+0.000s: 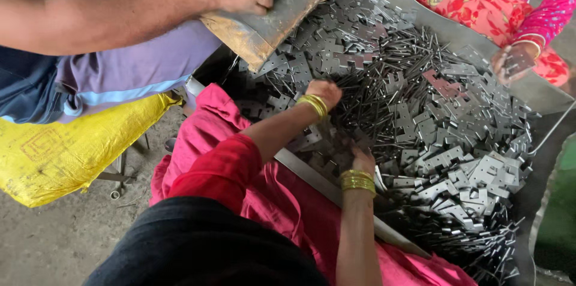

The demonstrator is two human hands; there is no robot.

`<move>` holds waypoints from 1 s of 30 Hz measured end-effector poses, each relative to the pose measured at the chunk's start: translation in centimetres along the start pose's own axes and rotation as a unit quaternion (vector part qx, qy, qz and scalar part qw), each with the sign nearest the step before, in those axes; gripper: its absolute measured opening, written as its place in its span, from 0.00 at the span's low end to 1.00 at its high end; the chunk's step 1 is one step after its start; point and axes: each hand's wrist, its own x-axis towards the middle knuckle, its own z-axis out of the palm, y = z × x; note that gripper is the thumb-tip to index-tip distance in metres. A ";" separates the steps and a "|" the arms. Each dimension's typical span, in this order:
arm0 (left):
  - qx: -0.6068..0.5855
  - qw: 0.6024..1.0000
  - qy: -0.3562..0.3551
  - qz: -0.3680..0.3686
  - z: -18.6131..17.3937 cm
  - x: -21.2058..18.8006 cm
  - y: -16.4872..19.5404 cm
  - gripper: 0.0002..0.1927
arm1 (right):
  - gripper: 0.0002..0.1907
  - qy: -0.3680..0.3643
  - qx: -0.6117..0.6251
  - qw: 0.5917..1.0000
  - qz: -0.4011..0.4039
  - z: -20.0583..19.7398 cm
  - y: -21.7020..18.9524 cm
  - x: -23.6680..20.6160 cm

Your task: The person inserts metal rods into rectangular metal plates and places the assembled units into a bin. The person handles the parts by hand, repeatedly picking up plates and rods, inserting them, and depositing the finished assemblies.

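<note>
Head view, both hands (324,91) (362,159) in metal plates (444,136), axes jumbled

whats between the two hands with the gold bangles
In the head view, only the pile of grey metal plates and pins lies between the left hand and the right hand.

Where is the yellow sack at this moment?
In the head view, the yellow sack lies at the far left, on the ground, below a co-worker's purple garment.
</note>
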 end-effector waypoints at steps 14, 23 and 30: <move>-0.253 0.965 0.046 -0.059 2.4 -12.9 2.9 0.25 | 0.23 0.004 -0.045 0.991 -0.124 6.8 0.8 -2.5; -0.346 0.927 0.084 -0.116 0.8 -14.7 -1.4 0.29 | 0.26 0.116 -0.762 0.589 -0.244 -2.6 -9.3 -10.6; -0.349 0.920 0.149 -0.094 -0.8 -14.4 -0.5 0.29 | 0.25 0.038 -0.708 0.659 -0.251 -1.6 -10.3 -10.4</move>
